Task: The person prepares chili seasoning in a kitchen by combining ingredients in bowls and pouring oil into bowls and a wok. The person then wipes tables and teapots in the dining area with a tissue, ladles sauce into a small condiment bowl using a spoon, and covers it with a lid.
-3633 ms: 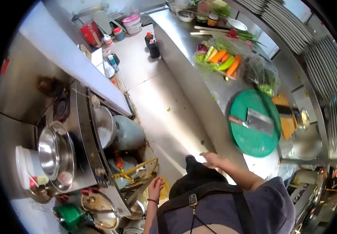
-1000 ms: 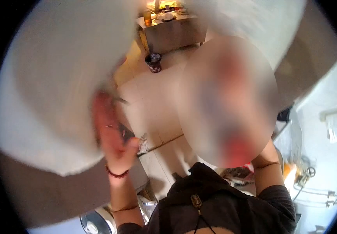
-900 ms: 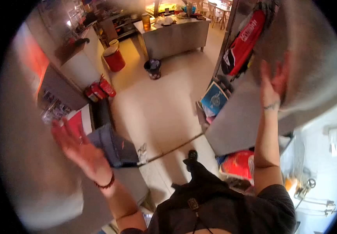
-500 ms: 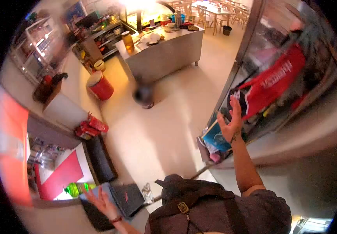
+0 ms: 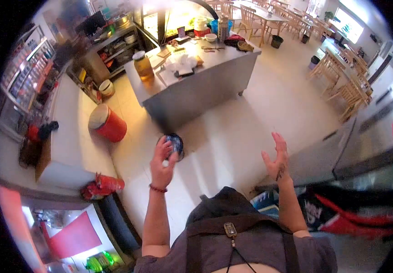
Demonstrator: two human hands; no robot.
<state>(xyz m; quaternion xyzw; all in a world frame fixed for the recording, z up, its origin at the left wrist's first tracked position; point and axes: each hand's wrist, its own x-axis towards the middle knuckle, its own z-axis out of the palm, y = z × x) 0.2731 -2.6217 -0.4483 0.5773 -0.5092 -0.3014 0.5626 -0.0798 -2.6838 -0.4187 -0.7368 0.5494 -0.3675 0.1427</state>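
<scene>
My left hand (image 5: 163,159) is raised in front of me with its fingers apart and nothing in it; a red bead bracelet circles the wrist. Behind it on the floor stands a dark bin (image 5: 176,146), partly covered by the fingers. My right hand (image 5: 276,157) is held up over the floor, fingers spread and empty, with a dark mark on the wrist. Neither hand touches anything. Beyond both hands is a steel counter (image 5: 205,86) bearing a jar of amber liquid (image 5: 143,66), crumpled white material (image 5: 183,63) and a small white bowl (image 5: 210,37).
At left are a red drum (image 5: 108,123) and red fire extinguishers (image 5: 103,186). A green bottle pack (image 5: 99,261) lies lower left. Wooden chairs (image 5: 328,70) and tables fill the far right. A red and black bag (image 5: 342,218) is at lower right, beside a grey cabinet (image 5: 314,157).
The view has passed from a kitchen with a chopping board, through hanging pale curtains, to a dining room. The counter now looks closer. My left hand has risen; both hands have left the curtains, still empty.
</scene>
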